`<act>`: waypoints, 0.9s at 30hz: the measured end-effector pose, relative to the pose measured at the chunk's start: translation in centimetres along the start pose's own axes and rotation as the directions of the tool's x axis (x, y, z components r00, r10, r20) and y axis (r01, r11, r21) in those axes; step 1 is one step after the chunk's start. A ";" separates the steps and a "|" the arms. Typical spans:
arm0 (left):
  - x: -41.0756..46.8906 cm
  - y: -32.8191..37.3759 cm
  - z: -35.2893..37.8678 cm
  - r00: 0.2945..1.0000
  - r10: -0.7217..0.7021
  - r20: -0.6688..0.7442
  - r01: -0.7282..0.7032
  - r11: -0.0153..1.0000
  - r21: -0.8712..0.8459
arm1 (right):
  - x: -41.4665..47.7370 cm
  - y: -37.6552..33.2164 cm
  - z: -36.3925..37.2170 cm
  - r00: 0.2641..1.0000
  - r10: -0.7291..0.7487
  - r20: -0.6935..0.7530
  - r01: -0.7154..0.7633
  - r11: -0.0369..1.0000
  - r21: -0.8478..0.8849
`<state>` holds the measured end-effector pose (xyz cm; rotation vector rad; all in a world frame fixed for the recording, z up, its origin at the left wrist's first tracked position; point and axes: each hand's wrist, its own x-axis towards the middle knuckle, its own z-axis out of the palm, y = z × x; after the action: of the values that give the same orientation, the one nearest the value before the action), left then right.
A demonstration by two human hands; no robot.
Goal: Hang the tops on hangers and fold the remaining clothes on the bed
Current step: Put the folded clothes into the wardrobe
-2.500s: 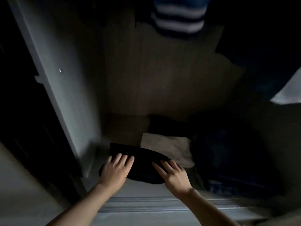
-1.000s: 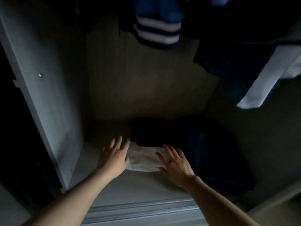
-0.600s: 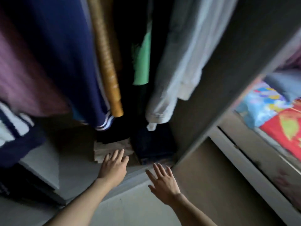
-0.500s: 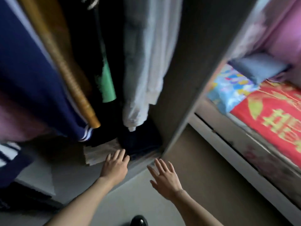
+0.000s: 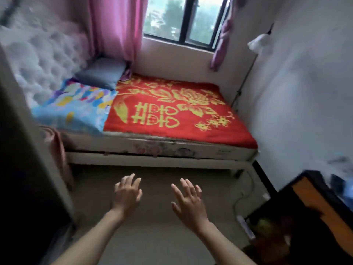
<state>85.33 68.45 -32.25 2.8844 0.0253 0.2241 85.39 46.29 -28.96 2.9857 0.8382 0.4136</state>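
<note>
Both hands are released and hold nothing: the left hand (image 5: 127,195) and right hand (image 5: 188,199) hover side by side, fingers spread, over the bare floor (image 5: 152,236). Beyond them the bed (image 5: 152,161) runs across the far side, covered by a red blanket (image 5: 181,115), with a patterned blue cloth (image 5: 76,109) and a grey pillow (image 5: 101,72) at its left end. A wardrobe panel (image 5: 23,169) crowds the near left. A dark table (image 5: 315,207) stands near right, a white cable (image 5: 246,194) beside it.

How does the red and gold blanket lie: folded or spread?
Spread: the red and gold blanket lies flat over the white-framed bed, no folds showing.
</note>
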 end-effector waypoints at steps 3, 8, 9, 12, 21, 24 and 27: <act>2.9 9.8 0.3 0.979 0.197 0.047 -0.194 0.979 -0.058 | -6.0 7.1 -3.9 0.945 0.308 -0.114 -0.319 0.943 -0.095; 4.5 27.9 -0.1 0.839 0.528 -0.128 -0.543 0.818 -0.189 | -19.1 15.5 -10.9 0.605 0.736 -0.303 -0.791 0.598 -0.127; 3.8 31.8 -0.2 0.791 0.594 -0.146 -0.611 0.759 -0.226 | -21.9 16.7 -12.0 0.534 0.787 -0.309 -0.844 0.521 -0.129; 0.3 40.4 0.6 0.611 0.764 -0.207 -0.786 0.554 -0.276 | -27.6 18.4 -13.1 0.412 0.881 -0.235 -0.910 0.383 -0.158; -6.0 51.4 5.8 0.205 0.912 0.355 -0.920 0.303 -0.247 | -36.5 20.9 -9.8 0.269 0.956 -0.116 -0.963 0.268 -0.026; -5.5 51.1 7.6 0.158 0.954 0.254 -0.917 0.237 -0.321 | -36.4 20.8 -9.5 0.287 0.939 -0.191 -0.956 0.292 -0.002; -4.8 51.9 7.5 0.203 0.971 0.124 -0.920 0.232 -0.315 | -35.9 21.8 -10.7 0.256 0.940 -0.226 -0.964 0.266 0.015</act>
<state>81.67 16.15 -27.39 2.2277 -1.8124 -0.0326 64.33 8.55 -25.77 2.9088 -1.1960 0.6969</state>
